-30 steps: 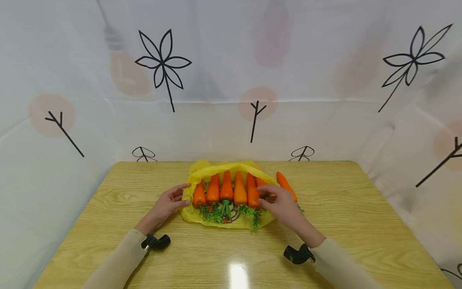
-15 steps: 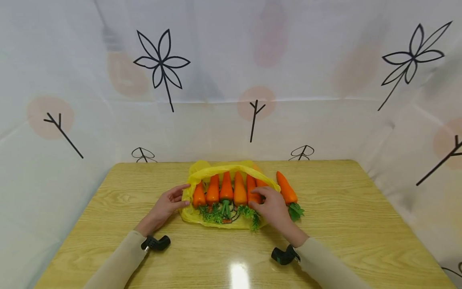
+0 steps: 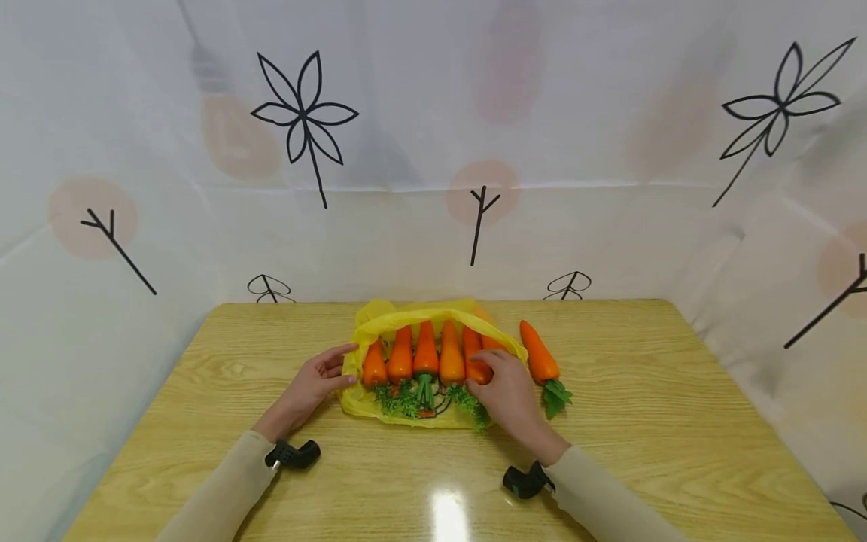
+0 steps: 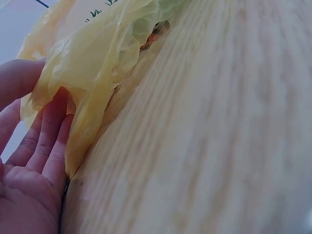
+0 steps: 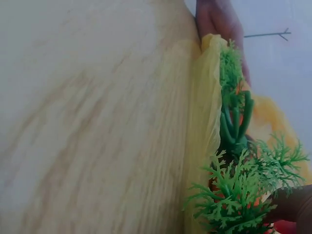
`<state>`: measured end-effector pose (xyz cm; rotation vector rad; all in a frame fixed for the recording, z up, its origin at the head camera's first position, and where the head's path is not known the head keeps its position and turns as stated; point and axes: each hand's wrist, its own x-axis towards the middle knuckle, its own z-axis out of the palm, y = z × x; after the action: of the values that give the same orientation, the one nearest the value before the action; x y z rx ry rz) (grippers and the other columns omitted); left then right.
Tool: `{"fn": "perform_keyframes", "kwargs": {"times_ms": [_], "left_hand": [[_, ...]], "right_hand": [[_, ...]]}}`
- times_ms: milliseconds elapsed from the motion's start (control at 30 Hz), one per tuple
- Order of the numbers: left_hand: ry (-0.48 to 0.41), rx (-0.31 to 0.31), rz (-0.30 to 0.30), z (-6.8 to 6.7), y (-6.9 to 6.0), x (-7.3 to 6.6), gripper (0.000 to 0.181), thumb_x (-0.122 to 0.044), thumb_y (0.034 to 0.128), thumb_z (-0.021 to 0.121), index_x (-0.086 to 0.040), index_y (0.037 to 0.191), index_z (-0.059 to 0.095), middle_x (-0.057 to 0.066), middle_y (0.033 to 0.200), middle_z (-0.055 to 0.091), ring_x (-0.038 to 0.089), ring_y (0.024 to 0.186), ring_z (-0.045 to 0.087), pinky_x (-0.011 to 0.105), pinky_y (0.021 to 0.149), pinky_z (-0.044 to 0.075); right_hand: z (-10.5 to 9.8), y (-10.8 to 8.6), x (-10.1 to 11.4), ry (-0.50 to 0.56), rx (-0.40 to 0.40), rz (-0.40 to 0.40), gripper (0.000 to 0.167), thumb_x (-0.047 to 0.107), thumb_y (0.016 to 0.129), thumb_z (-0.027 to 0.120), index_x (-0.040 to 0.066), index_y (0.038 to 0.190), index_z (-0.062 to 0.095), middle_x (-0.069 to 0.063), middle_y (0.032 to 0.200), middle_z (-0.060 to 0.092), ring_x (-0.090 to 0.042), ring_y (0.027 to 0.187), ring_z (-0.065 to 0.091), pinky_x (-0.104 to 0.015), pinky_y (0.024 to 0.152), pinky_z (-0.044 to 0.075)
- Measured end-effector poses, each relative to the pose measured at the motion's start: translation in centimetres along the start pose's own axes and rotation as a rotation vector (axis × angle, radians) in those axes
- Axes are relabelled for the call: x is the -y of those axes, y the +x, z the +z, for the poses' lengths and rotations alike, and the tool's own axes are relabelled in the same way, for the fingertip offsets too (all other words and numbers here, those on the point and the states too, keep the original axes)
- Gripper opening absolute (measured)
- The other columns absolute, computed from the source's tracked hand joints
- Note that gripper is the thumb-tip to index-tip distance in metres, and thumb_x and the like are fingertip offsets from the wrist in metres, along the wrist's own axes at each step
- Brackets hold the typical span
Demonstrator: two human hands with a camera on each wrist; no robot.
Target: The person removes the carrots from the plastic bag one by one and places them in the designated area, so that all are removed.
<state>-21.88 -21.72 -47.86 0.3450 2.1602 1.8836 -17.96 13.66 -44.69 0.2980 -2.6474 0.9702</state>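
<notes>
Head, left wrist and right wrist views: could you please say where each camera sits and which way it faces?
Head: on the head, facing forward and down at the yellow bag and carrots; left grip, right grip and sleeves show.
Left wrist: on that wrist, facing the yellow bag and table; left grip shows.
Right wrist: on that wrist, facing leafy carrot tops; left grip beyond, part of right grip at lower right.
Head and right wrist views share both grips.

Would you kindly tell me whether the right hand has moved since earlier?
Yes, in the head view the right hand has moved left, away from the loose carrot, uncovering its leaves.
</notes>
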Motion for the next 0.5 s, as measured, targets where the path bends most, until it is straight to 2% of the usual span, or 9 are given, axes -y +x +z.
{"fn": "perform_keyframes", "kwargs": {"times_ms": [100, 167, 267, 333, 400, 500], "left_hand": [[-0.009, 0.001, -0.004, 0.0, 0.0, -0.2, 0.067, -0.015, 0.0907, 0.075, -0.009, 0.150, 0.045, 0.018, 0.153, 0.037, 0.034, 0.136, 0.040, 0.026, 0.096, 0.047], [-0.008, 0.002, -0.006, 0.0, 0.0, -0.2, 0.067, -0.015, 0.0908, 0.075, -0.009, 0.150, 0.045, 0.018, 0.154, 0.036, 0.034, 0.138, 0.039, 0.025, 0.096, 0.046], [-0.009, 0.004, -0.009, -0.1, 0.0, -0.1, 0.067, -0.014, 0.0910, 0.075, -0.010, 0.151, 0.045, 0.018, 0.155, 0.034, 0.033, 0.138, 0.037, 0.025, 0.096, 0.046], [-0.010, 0.004, -0.008, -0.1, 0.0, 0.0, 0.067, -0.014, 0.0912, 0.075, -0.010, 0.151, 0.045, 0.017, 0.155, 0.034, 0.033, 0.138, 0.038, 0.025, 0.095, 0.047], [-0.013, 0.007, -0.003, -0.1, 0.0, 0.0, 0.066, -0.013, 0.0915, 0.074, -0.009, 0.151, 0.044, 0.018, 0.154, 0.035, 0.034, 0.136, 0.040, 0.026, 0.094, 0.048], [-0.013, 0.004, -0.001, -0.1, 0.0, 0.0, 0.066, -0.013, 0.0915, 0.074, -0.009, 0.151, 0.044, 0.018, 0.153, 0.036, 0.032, 0.134, 0.042, 0.026, 0.093, 0.049]], "right_hand": [[-0.4, 0.0, 0.2, 0.020, 0.000, 0.013, 0.036, 0.011, 0.075, 0.082, 0.008, 0.111, 0.075, -0.012, 0.120, 0.066, -0.034, 0.108, 0.062, -0.046, 0.082, 0.053], [-0.7, 0.0, 0.3, 0.025, -0.002, 0.015, 0.037, 0.009, 0.074, 0.081, 0.009, 0.111, 0.075, -0.012, 0.120, 0.065, -0.031, 0.104, 0.062, -0.042, 0.074, 0.053], [-1.2, -0.1, 0.5, 0.021, -0.001, 0.019, 0.039, 0.008, 0.074, 0.078, 0.009, 0.113, 0.074, -0.011, 0.122, 0.065, -0.023, 0.076, 0.061, -0.033, 0.058, 0.047], [-1.6, -0.1, 0.4, 0.016, 0.004, 0.029, 0.039, 0.007, 0.075, 0.076, 0.009, 0.114, 0.074, -0.012, 0.123, 0.064, -0.016, 0.060, 0.053, -0.029, 0.052, 0.041], [-1.9, 0.0, 0.4, 0.015, 0.014, 0.046, 0.040, 0.007, 0.075, 0.074, 0.009, 0.115, 0.073, -0.013, 0.125, 0.064, -0.013, 0.052, 0.044, -0.028, 0.050, 0.038], [-2.3, 0.0, 0.3, -0.002, 0.044, 0.070, 0.044, 0.008, 0.075, 0.073, 0.009, 0.119, 0.072, -0.014, 0.128, 0.062, -0.012, 0.056, 0.045, -0.028, 0.053, 0.039]]}}
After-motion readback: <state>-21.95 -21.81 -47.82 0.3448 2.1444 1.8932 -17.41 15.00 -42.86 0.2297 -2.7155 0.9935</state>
